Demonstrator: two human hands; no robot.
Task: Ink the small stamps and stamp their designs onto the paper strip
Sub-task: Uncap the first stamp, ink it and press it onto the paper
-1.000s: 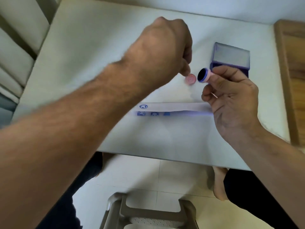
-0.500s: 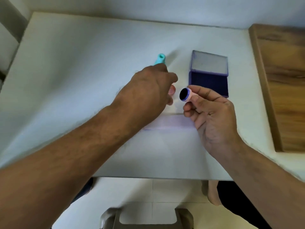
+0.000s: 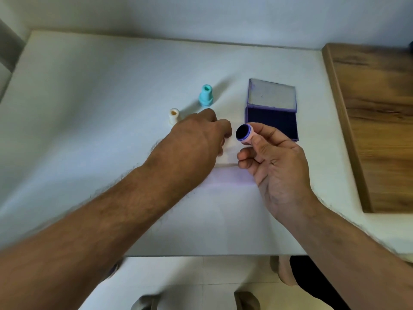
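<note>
White table against pale wall; wooden surface beside it.

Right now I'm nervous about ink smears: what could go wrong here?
1. The pink stamp, pinched in the right hand, shows its inked face; it could brush the left hand close beside it.
2. The left hand covers most of the paper strip, so a print might land off it or on fingers.

Right hand pinches inked pink stamp; left hand rests on paper strip

White table: teal stamp, cream stamp, ink pad, paper strip.
</note>
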